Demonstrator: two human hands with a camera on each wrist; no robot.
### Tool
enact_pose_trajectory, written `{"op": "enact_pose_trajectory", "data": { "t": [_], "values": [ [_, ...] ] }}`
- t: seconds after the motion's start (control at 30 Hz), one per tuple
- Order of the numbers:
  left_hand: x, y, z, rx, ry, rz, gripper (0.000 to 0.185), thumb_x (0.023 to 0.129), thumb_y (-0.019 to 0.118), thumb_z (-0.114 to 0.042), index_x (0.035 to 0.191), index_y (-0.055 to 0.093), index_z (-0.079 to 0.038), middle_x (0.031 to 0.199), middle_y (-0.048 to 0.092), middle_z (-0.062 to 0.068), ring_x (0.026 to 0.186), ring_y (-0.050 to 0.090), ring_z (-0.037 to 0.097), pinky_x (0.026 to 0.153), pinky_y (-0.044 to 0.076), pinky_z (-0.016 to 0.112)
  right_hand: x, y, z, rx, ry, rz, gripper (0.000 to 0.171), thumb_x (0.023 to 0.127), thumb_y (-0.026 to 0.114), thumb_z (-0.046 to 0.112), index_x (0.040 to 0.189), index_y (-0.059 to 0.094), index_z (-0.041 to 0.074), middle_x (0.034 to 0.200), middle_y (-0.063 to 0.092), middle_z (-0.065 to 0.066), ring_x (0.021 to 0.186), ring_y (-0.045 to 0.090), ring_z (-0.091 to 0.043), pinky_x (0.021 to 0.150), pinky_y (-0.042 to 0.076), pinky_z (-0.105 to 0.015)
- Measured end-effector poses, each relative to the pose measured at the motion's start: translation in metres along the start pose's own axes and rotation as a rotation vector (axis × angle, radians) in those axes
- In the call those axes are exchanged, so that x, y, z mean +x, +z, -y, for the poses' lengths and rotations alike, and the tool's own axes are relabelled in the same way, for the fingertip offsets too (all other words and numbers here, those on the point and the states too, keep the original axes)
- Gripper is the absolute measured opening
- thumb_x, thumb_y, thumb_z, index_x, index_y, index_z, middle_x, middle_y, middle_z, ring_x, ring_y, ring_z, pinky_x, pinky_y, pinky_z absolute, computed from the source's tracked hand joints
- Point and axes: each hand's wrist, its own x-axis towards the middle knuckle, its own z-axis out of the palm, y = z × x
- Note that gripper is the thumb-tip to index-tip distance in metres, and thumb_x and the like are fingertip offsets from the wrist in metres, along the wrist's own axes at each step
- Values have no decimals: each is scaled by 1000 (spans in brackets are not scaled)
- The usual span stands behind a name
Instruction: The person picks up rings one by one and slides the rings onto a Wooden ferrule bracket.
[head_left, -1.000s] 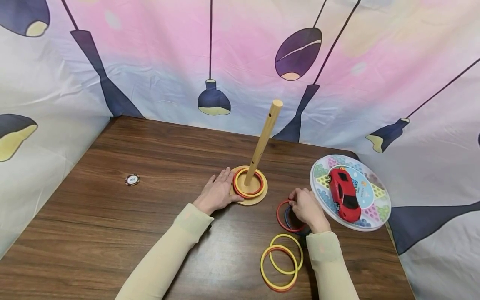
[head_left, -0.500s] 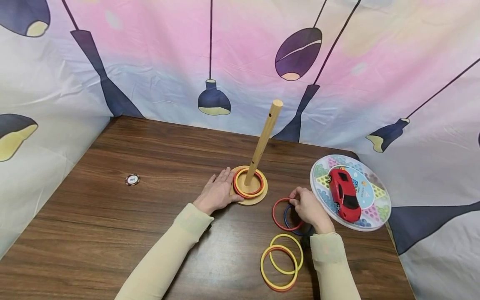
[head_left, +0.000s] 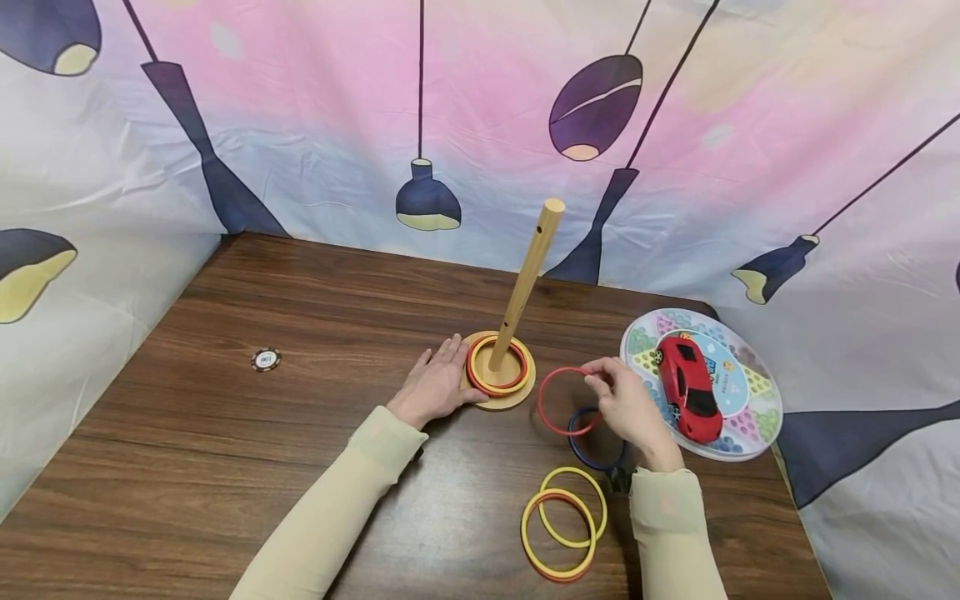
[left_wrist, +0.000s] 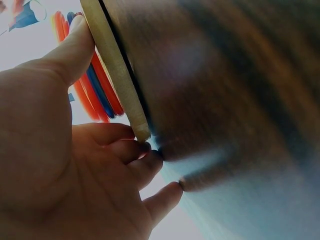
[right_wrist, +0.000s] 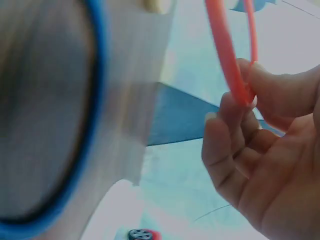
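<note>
In the head view my left hand (head_left: 435, 387) lies against the left side of a round wooden base (head_left: 498, 402), fingers spread and fairly straight. From the base rises a tall wooden peg (head_left: 528, 287), with yellow and red rings (head_left: 471, 375) around its foot. The left wrist view shows a blue ring (left_wrist: 100, 92) among the red ones in that stack. My right hand (head_left: 628, 406) pinches a red ring (head_left: 542, 398) between thumb and fingers, up off the table. Below it a blue ring (head_left: 576, 446) lies flat on the table.
Nearer the front lie two overlapping yellow rings (head_left: 524, 529), with a red ring (head_left: 551, 577) under one. A red toy car (head_left: 690, 387) sits on a round patterned board (head_left: 750, 442) at the right. A poker chip (head_left: 266, 360) lies at the left, and a printed cloth (head_left: 322, 125) hangs behind.
My right hand has raised the red ring off the table, away from the blue one, and shifted slightly toward the back. My left hand has stayed at the base.
</note>
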Motion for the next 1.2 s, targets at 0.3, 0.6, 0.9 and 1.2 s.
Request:
{"op": "enact_pose_trajectory", "data": {
  "t": [0.3,0.6,0.9,1.2],
  "values": [
    [0,-1,1,8,-1,1,99,87,62,-60,153,21,2,159,18,18,147,18,28,117,17,49,-7,-25,34,305,-88,-149,21,97,62,18,111,66,3,90,61,-14,76,53,-16,62,43,-22],
    [-1,-1,0,-5,3,-1,99,87,63,-59,153,22,2,158,19,19,146,18,29,117,17,50,-9,-36,59,708,-168,-334,13,94,61,-1,103,62,-10,81,64,-4,71,59,-15,66,50,-22],
    [0,0,1,-5,5,-3,99,87,62,-59,153,21,2,159,19,19,146,18,29,117,17,50,-5,-38,88,999,-326,-473,15,94,58,-3,101,59,-17,82,65,-11,68,61,-18,67,52,-24],
    [0,1,1,1,8,-5,99,87,61,-60,153,21,1,159,18,18,147,18,28,117,17,50,7,-40,120,1148,-399,-450,15,95,59,-1,105,61,-12,88,64,-15,73,60,-20,70,52,-27]
  ]
}}
